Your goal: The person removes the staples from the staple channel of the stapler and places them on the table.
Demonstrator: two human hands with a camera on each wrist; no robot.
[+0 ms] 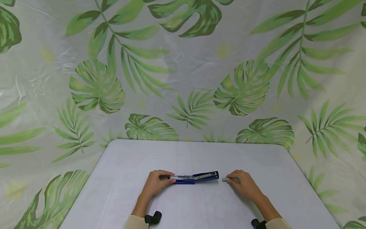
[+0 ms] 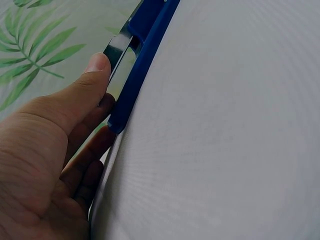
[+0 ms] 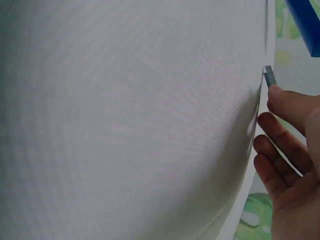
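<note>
A blue stapler (image 1: 184,182) lies near the middle of the table, its top cover (image 1: 206,176) folded back to the right and the metal magazine (image 1: 181,177) exposed. My left hand (image 1: 155,183) holds the stapler's left end between thumb and fingers. In the left wrist view the thumb presses the metal magazine, with fingers by the tip of the blue base (image 2: 131,92). Just right of the folded cover, my right hand (image 1: 244,184) pinches a short grey strip of staples (image 1: 224,179). The right wrist view shows this strip (image 3: 269,76) sticking out past the thumb.
The table (image 1: 200,206) has a white cover and rounded far corners. Behind and around it hangs a cloth (image 1: 188,79) printed with green leaves. A black wrist camera (image 1: 153,218) is on the left wrist, another (image 1: 258,224) on the right.
</note>
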